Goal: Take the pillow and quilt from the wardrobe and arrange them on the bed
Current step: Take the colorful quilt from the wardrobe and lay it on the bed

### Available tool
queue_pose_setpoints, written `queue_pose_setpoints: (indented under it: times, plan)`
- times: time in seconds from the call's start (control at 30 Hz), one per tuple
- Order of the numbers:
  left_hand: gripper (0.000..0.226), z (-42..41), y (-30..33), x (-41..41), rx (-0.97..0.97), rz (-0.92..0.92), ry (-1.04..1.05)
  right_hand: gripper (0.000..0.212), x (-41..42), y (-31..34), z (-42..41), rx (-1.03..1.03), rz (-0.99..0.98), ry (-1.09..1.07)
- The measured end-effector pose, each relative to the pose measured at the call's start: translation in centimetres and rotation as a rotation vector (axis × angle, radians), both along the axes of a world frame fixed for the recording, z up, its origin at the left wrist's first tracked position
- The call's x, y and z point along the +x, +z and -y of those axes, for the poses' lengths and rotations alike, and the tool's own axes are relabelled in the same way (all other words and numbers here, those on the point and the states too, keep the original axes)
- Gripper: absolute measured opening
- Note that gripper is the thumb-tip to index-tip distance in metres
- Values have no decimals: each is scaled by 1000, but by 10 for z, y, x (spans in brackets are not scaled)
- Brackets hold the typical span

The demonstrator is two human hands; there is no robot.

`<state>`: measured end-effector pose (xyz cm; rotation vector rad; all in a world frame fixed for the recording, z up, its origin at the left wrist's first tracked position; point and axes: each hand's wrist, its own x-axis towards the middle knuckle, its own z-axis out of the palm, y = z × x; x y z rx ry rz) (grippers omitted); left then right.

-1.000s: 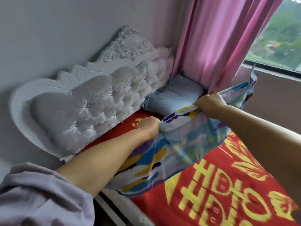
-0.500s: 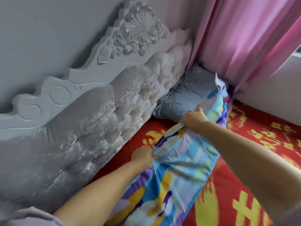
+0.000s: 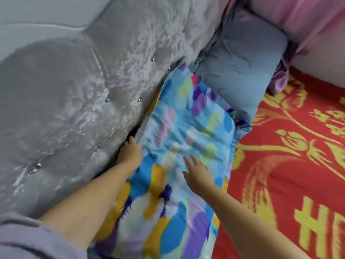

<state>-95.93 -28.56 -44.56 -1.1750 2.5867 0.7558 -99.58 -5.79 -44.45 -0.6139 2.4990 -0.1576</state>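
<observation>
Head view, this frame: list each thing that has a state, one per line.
Multicoloured patterned quilt: lying along the headboard, creased.
Grey-blue pillow: lying in the corner, quilt end against it.
Left hand: at the quilt's headboard edge; grip unclear.
Right hand: open, fingers spread over the quilt.
Pink curtain: hanging behind the pillow.

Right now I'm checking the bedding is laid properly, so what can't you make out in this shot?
- Head view: near end of the quilt, cut off by the bottom edge.
- Left hand: fingertips hidden in the dark gap by the headboard, so its grip is unclear.
- Blue pillow: near corner hidden under the quilt.
- Bedspread: motion blur smears its yellow pattern.
- Right hand: contact with the quilt unclear.
</observation>
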Motion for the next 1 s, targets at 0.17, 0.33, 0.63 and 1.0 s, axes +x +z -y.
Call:
queue_pose_setpoints:
  times: [0.17, 0.33, 0.63, 1.0]
  plan:
    - [59, -11, -22, 8, -144, 36, -53, 55, 8, -56, -83, -196, 62, -684]
    - [55, -10, -38, 2, -231, 85, -68, 62, -4, -93, -84, -620, 197, -1198]
    - [53, -32, -59, -17, -139, -37, -125, 25, -5, -86, -116, -659, 29, -1208]
    - [66, -39, -82, 10, -500, 29, -673, 67, -5, -83, -101, -222, 295, -1017]
